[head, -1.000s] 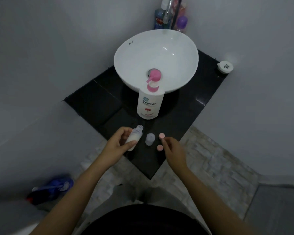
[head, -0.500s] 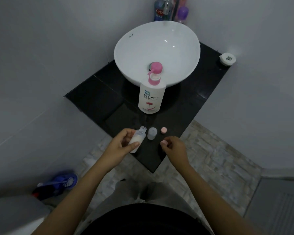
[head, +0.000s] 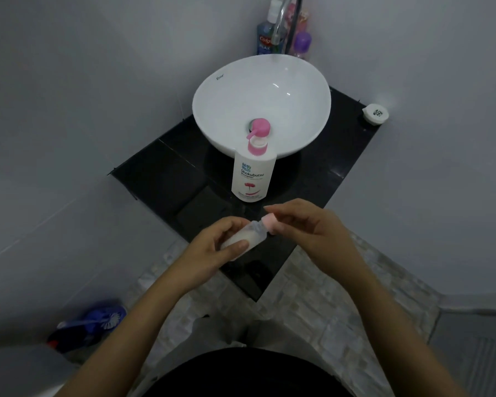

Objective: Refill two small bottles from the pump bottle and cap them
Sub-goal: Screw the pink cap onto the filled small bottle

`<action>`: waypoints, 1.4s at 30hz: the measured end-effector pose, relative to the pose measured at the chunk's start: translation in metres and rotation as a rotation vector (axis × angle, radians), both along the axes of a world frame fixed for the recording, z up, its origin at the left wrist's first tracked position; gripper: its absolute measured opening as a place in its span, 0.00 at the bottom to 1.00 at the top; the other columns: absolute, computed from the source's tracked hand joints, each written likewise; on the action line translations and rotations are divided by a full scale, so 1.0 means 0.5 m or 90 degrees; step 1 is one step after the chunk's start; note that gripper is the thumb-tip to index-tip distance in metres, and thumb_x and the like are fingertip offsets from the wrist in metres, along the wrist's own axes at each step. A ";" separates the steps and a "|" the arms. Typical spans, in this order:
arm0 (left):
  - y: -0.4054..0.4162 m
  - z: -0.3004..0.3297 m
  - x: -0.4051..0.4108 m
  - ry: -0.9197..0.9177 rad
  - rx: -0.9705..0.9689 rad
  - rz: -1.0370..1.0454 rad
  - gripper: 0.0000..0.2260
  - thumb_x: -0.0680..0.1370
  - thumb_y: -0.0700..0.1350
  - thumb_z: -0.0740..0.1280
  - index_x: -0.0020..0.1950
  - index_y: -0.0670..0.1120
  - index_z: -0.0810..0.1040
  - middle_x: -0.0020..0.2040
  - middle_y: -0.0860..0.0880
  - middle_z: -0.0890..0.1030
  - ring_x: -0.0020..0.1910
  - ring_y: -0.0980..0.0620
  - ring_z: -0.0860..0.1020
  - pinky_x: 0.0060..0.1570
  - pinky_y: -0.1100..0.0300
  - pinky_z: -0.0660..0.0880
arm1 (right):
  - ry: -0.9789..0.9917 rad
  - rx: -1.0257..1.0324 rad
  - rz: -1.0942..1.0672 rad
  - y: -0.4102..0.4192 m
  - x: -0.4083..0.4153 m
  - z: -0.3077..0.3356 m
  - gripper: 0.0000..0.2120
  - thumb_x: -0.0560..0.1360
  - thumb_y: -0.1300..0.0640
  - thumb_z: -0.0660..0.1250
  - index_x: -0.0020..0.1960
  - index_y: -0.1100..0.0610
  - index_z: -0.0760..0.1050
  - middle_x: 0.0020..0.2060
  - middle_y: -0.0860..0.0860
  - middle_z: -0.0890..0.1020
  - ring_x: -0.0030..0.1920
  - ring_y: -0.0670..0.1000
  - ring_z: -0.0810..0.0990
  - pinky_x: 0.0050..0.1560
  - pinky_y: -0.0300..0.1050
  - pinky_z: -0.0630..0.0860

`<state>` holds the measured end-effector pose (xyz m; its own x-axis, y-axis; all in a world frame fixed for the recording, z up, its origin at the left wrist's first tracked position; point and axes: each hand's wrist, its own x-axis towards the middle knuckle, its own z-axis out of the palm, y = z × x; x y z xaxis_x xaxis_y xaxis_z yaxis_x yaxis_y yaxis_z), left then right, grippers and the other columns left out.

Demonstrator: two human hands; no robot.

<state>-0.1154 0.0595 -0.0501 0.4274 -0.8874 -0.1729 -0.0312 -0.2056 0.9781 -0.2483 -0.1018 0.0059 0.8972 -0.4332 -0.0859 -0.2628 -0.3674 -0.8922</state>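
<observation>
Small bottle (head: 245,239) of white liquid clasped tilted in left hand (head: 212,247) above counter (head: 166,173) edge; pink cap (head: 270,222) pinched at its mouth by right hand (head: 312,230); pump bottle (head: 252,170) stood before basin (head: 261,107).

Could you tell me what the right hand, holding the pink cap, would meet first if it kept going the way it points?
The mouth of the small bottle in the left hand: the right hand has the pink cap at it, though actual contact is unclear.

Grey walls (head: 69,110) — stone-look (perhaps tiled) floor (head: 327,296).
</observation>
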 end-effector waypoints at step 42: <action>0.015 0.057 -0.018 0.005 -0.044 0.008 0.12 0.74 0.51 0.66 0.57 0.54 0.79 0.53 0.57 0.81 0.51 0.59 0.79 0.48 0.67 0.76 | -0.064 0.044 -0.063 0.050 -0.017 0.007 0.13 0.70 0.40 0.64 0.47 0.47 0.77 0.36 0.46 0.82 0.30 0.43 0.79 0.30 0.30 0.73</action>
